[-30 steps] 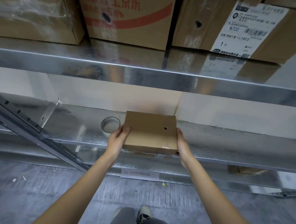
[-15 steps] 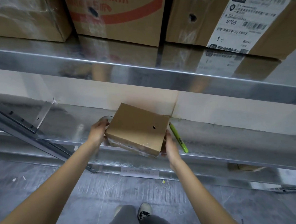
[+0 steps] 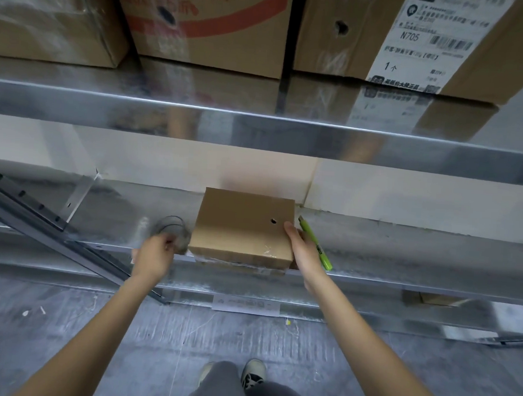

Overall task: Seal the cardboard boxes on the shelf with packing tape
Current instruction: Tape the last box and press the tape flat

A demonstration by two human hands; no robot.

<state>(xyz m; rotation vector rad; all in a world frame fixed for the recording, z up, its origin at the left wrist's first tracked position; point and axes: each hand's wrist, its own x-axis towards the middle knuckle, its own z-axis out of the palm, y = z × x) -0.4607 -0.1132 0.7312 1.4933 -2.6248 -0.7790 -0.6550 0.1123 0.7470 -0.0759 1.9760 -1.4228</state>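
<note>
A small brown cardboard box [image 3: 240, 224] with a round hole in its top lies at the front edge of the middle metal shelf [image 3: 404, 252]. Clear tape glints at its front right corner. My right hand [image 3: 304, 249] grips the box's right side, thumb on the top. My left hand [image 3: 155, 254], blurred by motion, is off the box and closes its fingers on the near rim of a clear packing tape roll [image 3: 172, 230] lying on the shelf just left of the box.
A green pen-like tool [image 3: 315, 244] lies on the shelf right of my right hand. Large cardboard boxes [image 3: 209, 26] fill the upper shelf [image 3: 258, 127]. A slanted metal brace [image 3: 53, 231] crosses the left. My shoes [image 3: 254, 373] stand on the grey floor below.
The box went from tilted and lifted to lying flat on the shelf. My left hand let go of the box's left side and moved left onto the tape roll.
</note>
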